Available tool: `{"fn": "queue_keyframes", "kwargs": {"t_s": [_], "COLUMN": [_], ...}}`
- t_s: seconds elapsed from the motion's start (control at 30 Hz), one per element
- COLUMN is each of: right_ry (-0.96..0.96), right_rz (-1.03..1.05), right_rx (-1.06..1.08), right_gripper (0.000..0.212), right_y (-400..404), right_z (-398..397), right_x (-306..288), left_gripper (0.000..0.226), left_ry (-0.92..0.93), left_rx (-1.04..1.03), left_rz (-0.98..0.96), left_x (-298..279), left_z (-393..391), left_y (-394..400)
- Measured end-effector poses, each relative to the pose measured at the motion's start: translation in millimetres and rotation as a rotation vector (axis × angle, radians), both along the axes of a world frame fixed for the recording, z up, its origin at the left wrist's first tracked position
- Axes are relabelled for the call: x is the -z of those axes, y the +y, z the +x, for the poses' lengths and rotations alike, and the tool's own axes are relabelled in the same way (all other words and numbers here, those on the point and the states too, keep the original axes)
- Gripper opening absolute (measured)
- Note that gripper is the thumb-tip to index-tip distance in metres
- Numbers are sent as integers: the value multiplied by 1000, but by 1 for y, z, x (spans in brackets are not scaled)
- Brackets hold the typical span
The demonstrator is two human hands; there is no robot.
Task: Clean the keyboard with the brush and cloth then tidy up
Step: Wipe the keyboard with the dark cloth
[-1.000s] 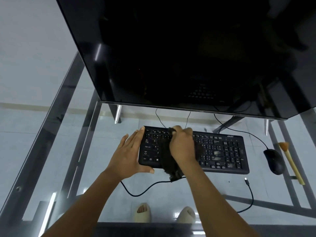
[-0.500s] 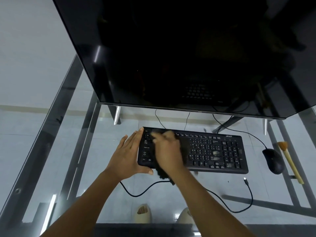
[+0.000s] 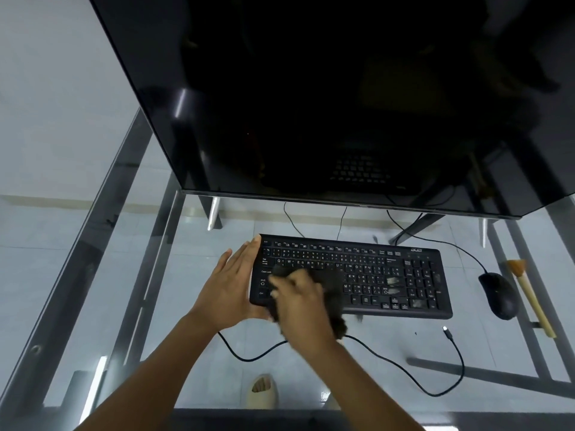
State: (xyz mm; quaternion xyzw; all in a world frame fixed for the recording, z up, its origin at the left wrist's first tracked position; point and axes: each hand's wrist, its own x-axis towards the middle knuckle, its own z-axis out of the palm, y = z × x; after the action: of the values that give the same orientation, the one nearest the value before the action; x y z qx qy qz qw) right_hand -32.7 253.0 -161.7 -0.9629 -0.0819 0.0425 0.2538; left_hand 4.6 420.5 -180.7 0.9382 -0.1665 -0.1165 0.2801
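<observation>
Fuzzy dark cloth (image 3: 334, 293) — blurred — on keyboard (image 3: 404, 275).

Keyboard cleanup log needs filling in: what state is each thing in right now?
Keyboard: flat on glass desk, pale smudges on right keys.
Cloth: dark, bunched, pressed on left keys.
Right hand: wiping, blurred.
Left hand: open, steadying keyboard's left edge.
Brush: lying unused beside mouse.
Monitor: dark.

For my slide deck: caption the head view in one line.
Right hand wipes keyboard with dark cloth while left hand steadies its end.
</observation>
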Motion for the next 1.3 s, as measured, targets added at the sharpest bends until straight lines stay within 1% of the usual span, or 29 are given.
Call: {"fn": "queue_keyframes", "kwargs": {"t_s": [0.03,0.07,0.1,0.13,0.2,0.23,0.27,0.3,0.37,0.4,0.47,0.5,0.53,0.6,0.63,0.67,0.73,0.8,0.83,0.87,0.9,0.93,0.97,1.03,1.1,1.17,1.2,1.23,1.3], "right_ry": [35,61,116,122,34,9,13,50,131,174,128,68,74,9,-35,-35,-55,-57,-51,-63,-59,-71,-45,-103,-67,-3,-63,-156,-200], "right_rz": [3,28,73,82,7,18,43,42,89,150,145,125,142,61,-31,-62,-30,-28,-17,-13,8,-19,7,-33,18,57,15,-53,-151], "right_rx": [-127,-192,-168,-98,116,220,295,314,189,112,-50,-45,46,308,346,345,231,-50,-160,-189,-135,-25,147,248,116,-153,-215,-205,-84], "right_gripper": [31,27,21,21,37,44,48,52,52,46,36,34,33,39,46,51,58,64,59,46,30,24,27,40,34,27,21,21,31], "right_y": [9,11,3,-9,-37,-48,-52,-47,-18,-6,-1,-12,-25,-48,-48,-40,-8,12,8,-1,-11,-23,-31,-24,0,17,15,6,-16], "right_z": [-5,-5,-1,3,12,16,18,19,12,7,6,14,26,46,49,46,32,16,16,23,32,42,51,53,38,21,23,30,52], "right_x": [-1,-3,-7,-6,-6,-8,-11,-15,-22,-25,-27,-24,-24,-18,-12,-11,-4,-2,-1,-3,-6,-4,-4,-3,-9,-10,-8,-9,-5], "left_gripper": [140,138,138,140,144,145,144,143,143,145,147,146,145,142,142,143,143,141,141,141,142,143,143,143,141,139,139,139,142], "left_ry": [-9,-16,-15,-3,20,27,33,38,55,59,54,51,46,22,19,24,25,18,22,32,45,50,52,50,38,24,23,29,42], "left_rx": [6,10,11,15,34,44,50,58,67,72,66,59,50,35,33,32,30,27,26,25,25,23,18,3,0,0,-1,-3,-12], "left_rz": [10,17,16,15,25,35,44,56,91,105,115,114,113,121,124,122,117,119,118,118,115,108,104,99,81,63,58,55,60], "left_x": [1,2,2,2,0,-1,-3,-5,-10,-12,-15,-16,-17,-16,-14,-13,-10,-9,-8,-9,-9,-10,-10,-10,-10,-10,-11,-12,-12], "left_z": [0,1,1,1,2,2,2,3,3,3,4,5,6,7,5,4,1,0,1,2,3,3,4,4,1,0,1,1,3], "left_y": [0,1,1,1,4,6,6,6,4,1,-5,-7,-7,-5,-3,-3,-4,-6,-7,-8,-7,-7,-6,-5,-4,-6,-7,-8,-7]}}
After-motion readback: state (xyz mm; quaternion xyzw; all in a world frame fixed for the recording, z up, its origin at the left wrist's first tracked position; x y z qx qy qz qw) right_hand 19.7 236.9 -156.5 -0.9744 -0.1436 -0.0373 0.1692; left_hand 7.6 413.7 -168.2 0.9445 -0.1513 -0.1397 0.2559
